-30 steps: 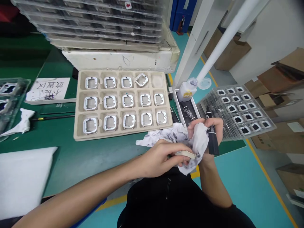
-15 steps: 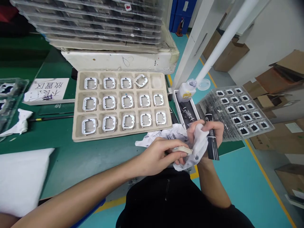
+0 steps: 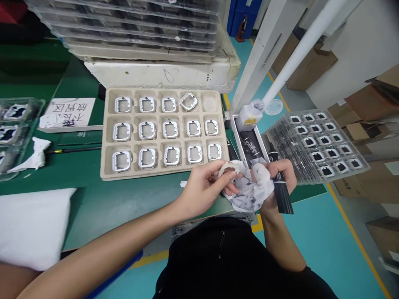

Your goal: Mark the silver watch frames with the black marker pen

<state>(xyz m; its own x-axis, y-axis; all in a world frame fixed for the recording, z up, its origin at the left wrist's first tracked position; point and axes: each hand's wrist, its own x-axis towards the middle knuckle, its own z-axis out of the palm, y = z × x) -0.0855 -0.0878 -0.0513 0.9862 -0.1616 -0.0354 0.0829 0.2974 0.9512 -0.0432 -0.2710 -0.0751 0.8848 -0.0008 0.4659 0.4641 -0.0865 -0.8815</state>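
Between the fingers of my left hand [image 3: 204, 187] is a small pale frame [image 3: 229, 167], held up against a crumpled, dark-spotted white cloth [image 3: 251, 193]. My right hand [image 3: 282, 170] is closed on that cloth and on a black marker [image 3: 281, 187] that slants downward. Both hands are in front of the beige tray [image 3: 140, 173], whose compartments hold several silvery square frames [image 3: 121, 161]. One frame [image 3: 188, 101] in the back row sits askew, and the back right compartment holds none.
Behind the tray, clear trays [image 3: 140, 31] are stacked on a white foam block [image 3: 156, 74]. A narrow white box [image 3: 239, 141] holds a bottle [image 3: 249, 116]. More stacked trays [image 3: 327, 145] stand right, a white pad [image 3: 34, 224] lies left.
My left hand has turned the frame so that its opening shows. The cloth is now bunched up off the table in my right hand. The view has shifted slightly.
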